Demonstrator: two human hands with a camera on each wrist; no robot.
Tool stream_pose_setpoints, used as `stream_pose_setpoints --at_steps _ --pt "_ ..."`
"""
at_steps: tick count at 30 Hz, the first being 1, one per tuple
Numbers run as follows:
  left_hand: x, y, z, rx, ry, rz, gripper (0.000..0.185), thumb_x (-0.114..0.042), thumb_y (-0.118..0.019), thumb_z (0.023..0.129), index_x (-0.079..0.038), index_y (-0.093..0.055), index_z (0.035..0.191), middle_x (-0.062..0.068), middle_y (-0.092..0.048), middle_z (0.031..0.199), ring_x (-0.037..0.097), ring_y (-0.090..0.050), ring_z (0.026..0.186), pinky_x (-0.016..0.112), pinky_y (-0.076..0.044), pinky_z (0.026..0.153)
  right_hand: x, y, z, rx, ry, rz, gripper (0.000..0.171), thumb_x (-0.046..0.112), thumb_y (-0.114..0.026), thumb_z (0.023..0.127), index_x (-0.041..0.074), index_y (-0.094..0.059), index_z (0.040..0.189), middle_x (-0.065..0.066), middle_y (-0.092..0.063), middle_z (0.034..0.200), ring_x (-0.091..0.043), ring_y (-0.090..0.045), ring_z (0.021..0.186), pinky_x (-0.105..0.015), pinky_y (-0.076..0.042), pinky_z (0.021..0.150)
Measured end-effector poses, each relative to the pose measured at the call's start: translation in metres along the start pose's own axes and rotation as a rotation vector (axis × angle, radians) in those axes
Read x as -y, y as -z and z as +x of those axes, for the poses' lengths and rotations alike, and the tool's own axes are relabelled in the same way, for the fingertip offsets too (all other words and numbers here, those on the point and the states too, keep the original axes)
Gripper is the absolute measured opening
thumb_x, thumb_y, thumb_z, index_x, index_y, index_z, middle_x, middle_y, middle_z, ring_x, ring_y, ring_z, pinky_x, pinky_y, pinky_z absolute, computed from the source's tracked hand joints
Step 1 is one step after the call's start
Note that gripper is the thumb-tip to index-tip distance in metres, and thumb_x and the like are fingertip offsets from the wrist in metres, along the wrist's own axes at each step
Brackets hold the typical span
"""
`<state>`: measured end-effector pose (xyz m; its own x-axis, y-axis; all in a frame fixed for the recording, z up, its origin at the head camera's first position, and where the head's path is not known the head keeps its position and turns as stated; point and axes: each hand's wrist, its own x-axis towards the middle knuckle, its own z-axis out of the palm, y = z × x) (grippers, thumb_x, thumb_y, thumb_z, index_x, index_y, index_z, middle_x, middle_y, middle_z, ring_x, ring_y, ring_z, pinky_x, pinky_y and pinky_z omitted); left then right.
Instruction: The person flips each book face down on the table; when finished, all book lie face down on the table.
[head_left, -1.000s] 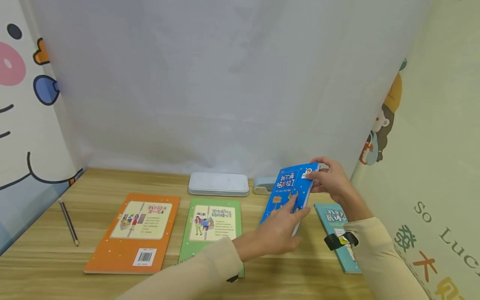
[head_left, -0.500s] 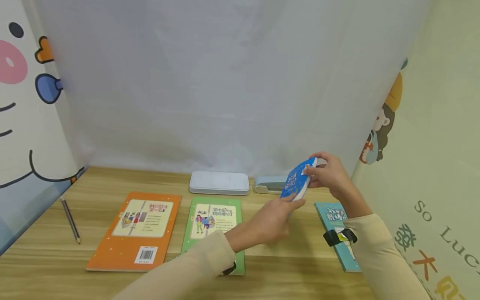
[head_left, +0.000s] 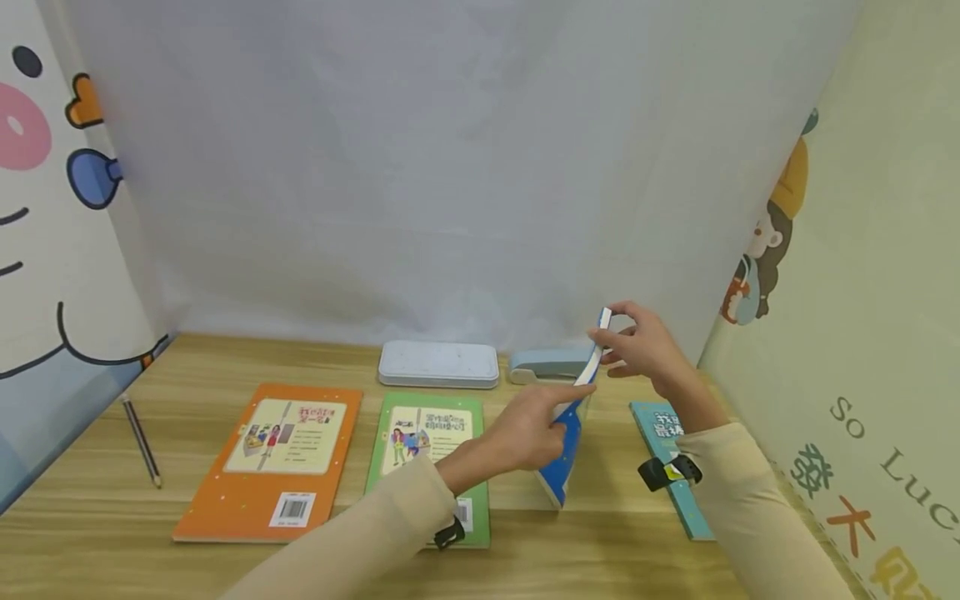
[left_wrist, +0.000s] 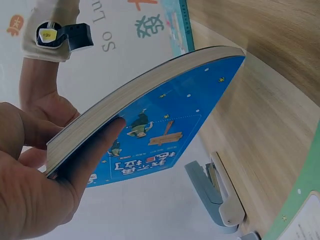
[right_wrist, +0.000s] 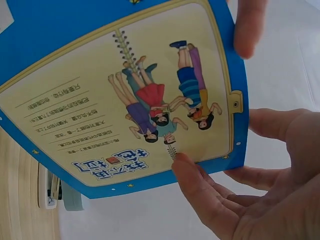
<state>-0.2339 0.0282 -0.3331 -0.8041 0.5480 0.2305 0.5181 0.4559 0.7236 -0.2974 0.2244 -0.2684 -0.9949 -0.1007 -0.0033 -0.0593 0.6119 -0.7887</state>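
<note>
A blue paperback (head_left: pixel 567 442) stands almost on edge, its lower corner close to the wooden table (head_left: pixel 90 525). My left hand (head_left: pixel 525 429) pinches its near long edge, one finger flat on the blue cover (left_wrist: pixel 165 130) and the others on the far side. My right hand (head_left: pixel 637 346) grips the raised far end, with the thumb (right_wrist: pixel 200 195) on the illustrated cover (right_wrist: pixel 125 100) and the fingers curled over the top edge. Only the page edge and a strip of cover show in the head view.
An orange book (head_left: pixel 273 462) and a green book (head_left: pixel 427 454) lie flat to the left, and a teal book (head_left: pixel 667 450) under my right forearm. A white case (head_left: pixel 438 365) and a stapler (head_left: pixel 543 367) sit at the back. A pencil (head_left: pixel 141 442) lies far left.
The blue book has turned from cover-up to nearly on edge. My left hand slid from its near end to its side, while the right hand kept the far end raised.
</note>
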Motion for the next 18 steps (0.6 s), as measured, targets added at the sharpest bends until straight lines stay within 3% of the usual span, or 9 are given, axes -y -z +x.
stream_pose_setpoints --at_steps 2,4,7,9,12,15,18 --pt "0.001 0.0 0.0 -0.008 0.028 -0.036 0.064 0.01 -0.052 0.09 -0.02 -0.052 0.147 0.018 -0.067 0.106 0.008 -0.017 0.043 0.018 -0.022 0.04 -0.001 -0.001 0.0 0.017 0.002 -0.005 0.067 0.036 -0.058 0.101 0.004 -0.03 0.153 -0.03 -0.06 0.123 -0.029 -0.072 0.096 -0.047 -0.06 0.086" --pt "0.003 0.0 0.0 -0.016 0.06 -0.071 0.065 0.01 -0.053 0.09 -0.021 -0.052 0.147 0.018 -0.066 0.113 0.009 -0.02 0.044 0.019 -0.024 0.041 -0.002 -0.002 0.0 0.031 0.003 -0.006 0.067 0.04 -0.054 0.102 0.004 -0.03 0.153 -0.032 -0.057 0.13 -0.037 -0.069 0.107 -0.05 -0.058 0.09" --pt "0.007 0.0 0.0 -0.04 0.089 -0.105 0.065 0.01 -0.054 0.09 -0.023 -0.054 0.146 0.015 -0.059 0.139 0.012 -0.039 0.053 0.021 -0.03 0.043 -0.004 -0.002 0.001 0.056 0.001 0.003 0.066 0.044 -0.047 0.104 0.004 -0.029 0.154 -0.033 -0.053 0.136 -0.045 -0.061 0.12 -0.053 -0.055 0.095" --pt "0.009 0.0 0.0 -0.049 0.102 -0.125 0.064 0.01 -0.055 0.09 -0.023 -0.054 0.145 0.014 -0.055 0.146 0.016 -0.053 0.068 0.022 -0.036 0.046 -0.007 -0.002 0.001 0.071 0.001 0.003 0.067 0.047 -0.042 0.105 0.005 -0.029 0.154 -0.033 -0.051 0.139 -0.048 -0.057 0.125 -0.055 -0.052 0.099" --pt "0.012 0.001 0.001 -0.056 0.119 -0.151 0.063 0.007 -0.057 0.091 -0.024 -0.054 0.145 0.015 -0.054 0.146 0.022 -0.063 0.091 0.025 -0.051 0.056 -0.011 0.0 0.002 0.093 0.001 0.007 0.069 0.051 -0.037 0.105 0.005 -0.028 0.155 -0.033 -0.047 0.143 -0.049 -0.051 0.13 -0.058 -0.049 0.102" --pt "0.013 0.003 0.001 -0.065 0.117 -0.181 0.061 0.006 -0.058 0.092 -0.023 -0.054 0.145 0.017 -0.056 0.144 0.026 -0.068 0.096 0.033 -0.06 0.067 -0.018 0.002 0.003 0.11 -0.008 0.01 0.07 0.054 -0.034 0.105 0.008 -0.025 0.157 -0.032 -0.043 0.147 -0.05 -0.047 0.134 -0.06 -0.046 0.105" --pt "0.013 0.005 0.002 -0.08 0.095 -0.221 0.059 0.005 -0.057 0.093 -0.022 -0.054 0.146 0.018 -0.057 0.142 0.029 -0.072 0.095 0.036 -0.062 0.069 -0.024 0.003 0.006 0.125 -0.02 0.025 0.07 0.054 -0.034 0.105 0.012 -0.02 0.159 -0.032 -0.039 0.151 -0.051 -0.043 0.137 -0.061 -0.044 0.106"
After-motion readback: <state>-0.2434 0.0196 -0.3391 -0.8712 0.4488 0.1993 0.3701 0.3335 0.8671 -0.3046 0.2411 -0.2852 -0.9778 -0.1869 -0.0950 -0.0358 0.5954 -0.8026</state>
